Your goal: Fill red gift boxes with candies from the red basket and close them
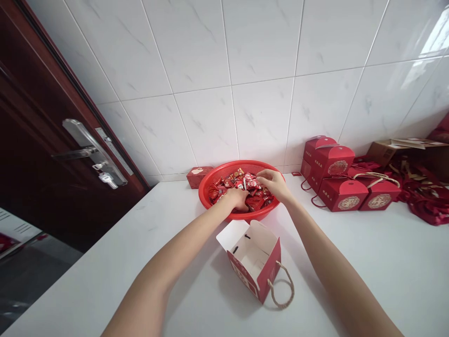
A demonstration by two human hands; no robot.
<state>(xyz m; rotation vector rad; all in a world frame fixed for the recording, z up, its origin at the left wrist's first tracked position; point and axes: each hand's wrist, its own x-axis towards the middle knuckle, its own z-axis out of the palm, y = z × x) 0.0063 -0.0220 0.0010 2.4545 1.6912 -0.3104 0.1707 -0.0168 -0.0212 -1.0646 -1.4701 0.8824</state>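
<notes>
- The red basket stands on the white surface, close to the tiled wall behind it, and holds a heap of wrapped sweets, mostly red.
- The left hand reaches over the basket's near rim into the sweets; its fingers point down and are partly hidden, so I cannot tell whether they are pinching one.
- The right hand is at the basket's right side, fingers bent inward over the sweets; whether the fingertips grip anything cannot be told.
- Just in front of the basket, between the forearms, is an open red box with a pale inside, its flaps raised and its rope handle hanging out on the right onto the surface.
- A small red box sits just beside the basket, at its far left.
- Right of the basket, apart from it, is a group of closed red boxes, some stacked, with round pale emblems on several fronts.
- Farther right of the basket lie a brown carton and dark red fabric.
- Well left of the basket is a dark red door with keys hanging at its lock.
</notes>
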